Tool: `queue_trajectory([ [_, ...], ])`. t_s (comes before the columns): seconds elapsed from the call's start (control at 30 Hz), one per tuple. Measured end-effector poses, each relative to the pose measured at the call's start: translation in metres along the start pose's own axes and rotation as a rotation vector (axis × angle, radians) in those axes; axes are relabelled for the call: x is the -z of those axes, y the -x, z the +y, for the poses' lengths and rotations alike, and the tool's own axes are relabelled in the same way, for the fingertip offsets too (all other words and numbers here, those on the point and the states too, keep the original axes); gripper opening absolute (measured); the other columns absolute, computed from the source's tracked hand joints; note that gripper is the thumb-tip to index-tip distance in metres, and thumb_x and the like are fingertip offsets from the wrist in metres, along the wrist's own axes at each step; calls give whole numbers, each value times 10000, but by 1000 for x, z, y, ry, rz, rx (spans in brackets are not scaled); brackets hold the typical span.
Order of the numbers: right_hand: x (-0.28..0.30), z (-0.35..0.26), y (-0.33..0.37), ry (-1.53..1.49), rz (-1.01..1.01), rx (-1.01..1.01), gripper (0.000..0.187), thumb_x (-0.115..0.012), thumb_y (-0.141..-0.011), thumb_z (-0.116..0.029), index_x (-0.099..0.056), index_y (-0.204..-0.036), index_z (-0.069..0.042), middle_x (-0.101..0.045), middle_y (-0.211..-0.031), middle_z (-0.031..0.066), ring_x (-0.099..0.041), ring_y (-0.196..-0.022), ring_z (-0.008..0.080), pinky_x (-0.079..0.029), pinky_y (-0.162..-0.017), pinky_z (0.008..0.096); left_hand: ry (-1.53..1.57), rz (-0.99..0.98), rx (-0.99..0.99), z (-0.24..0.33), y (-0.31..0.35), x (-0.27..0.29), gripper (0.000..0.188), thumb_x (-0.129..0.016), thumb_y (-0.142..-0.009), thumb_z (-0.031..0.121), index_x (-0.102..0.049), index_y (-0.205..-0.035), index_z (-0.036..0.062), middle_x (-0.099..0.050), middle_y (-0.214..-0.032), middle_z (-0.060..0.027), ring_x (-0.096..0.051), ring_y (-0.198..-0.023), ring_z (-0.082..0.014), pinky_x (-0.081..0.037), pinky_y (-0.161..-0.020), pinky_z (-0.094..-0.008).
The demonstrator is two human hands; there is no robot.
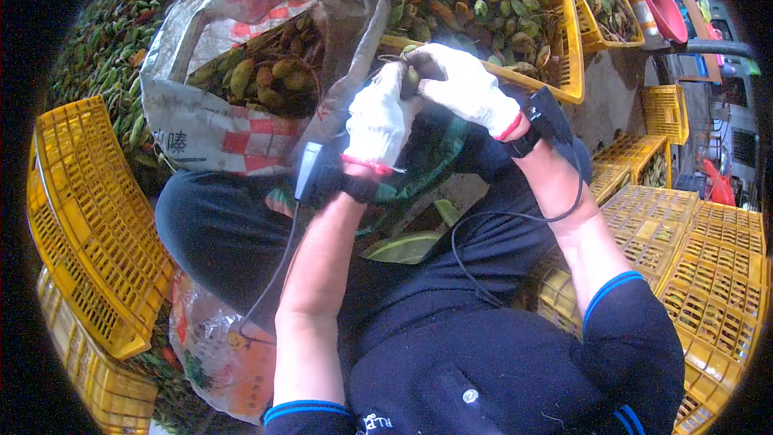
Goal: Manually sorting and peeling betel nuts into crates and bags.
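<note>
Between my gloved hands, over my lap, is a small green oval pod [412, 77] with a bit of thin stem. My left hand [377, 117], in a white knit glove with a red cuff, is closed around its lower left side. The fingers of my right hand [459, 84], in a matching glove, pinch its upper right side, and the thumb is bent in. Just left of my hands stands an open white woven sack [193, 141] with red checks, holding green-brown pods [274, 80]. Beyond my right hand is a yellow crate [570, 52] full of loose oval pods [483, 8].
A heap of green pods [97, 56] covers the floor at the far left. Tilted yellow crates [88, 217] stand by my left knee; more crates [692, 274] are stacked at right. A pink basin [660, 4] sits far right. Cables [278, 274] hang from my wrist bands.
</note>
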State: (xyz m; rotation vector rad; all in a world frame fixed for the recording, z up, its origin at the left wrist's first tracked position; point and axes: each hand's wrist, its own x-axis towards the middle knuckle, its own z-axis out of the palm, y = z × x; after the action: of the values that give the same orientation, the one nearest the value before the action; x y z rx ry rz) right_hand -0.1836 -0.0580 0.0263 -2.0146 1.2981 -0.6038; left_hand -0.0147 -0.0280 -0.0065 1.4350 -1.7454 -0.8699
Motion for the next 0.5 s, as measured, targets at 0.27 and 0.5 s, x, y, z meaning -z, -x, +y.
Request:
queue_trajectory([
  [0.27, 1, 12, -2, -303, 18, -65, 397, -668, -809, -92, -609, -1195, -18, -682, -1075, 112, -647, -994, 201, -509, -908, 321, 604, -152, 128, -23, -8, -1, 291, -688, -876, 197, -650, -1099, 14, -691, -968, -76, -642, -895, -152, -537, -805, -333],
  [0.5, 3, 15, -3, -296, -17, -124, 403, -668, -821, -80, -599, -1212, -9, -673, -1112, 112, -635, -1047, 201, -502, -934, 331, 1086, -189, 376, -21, -4, -7, 318, -532, -993, 231, -593, -1186, -14, -645, -1099, -116, -659, -890, -200, -592, -754, -352],
])
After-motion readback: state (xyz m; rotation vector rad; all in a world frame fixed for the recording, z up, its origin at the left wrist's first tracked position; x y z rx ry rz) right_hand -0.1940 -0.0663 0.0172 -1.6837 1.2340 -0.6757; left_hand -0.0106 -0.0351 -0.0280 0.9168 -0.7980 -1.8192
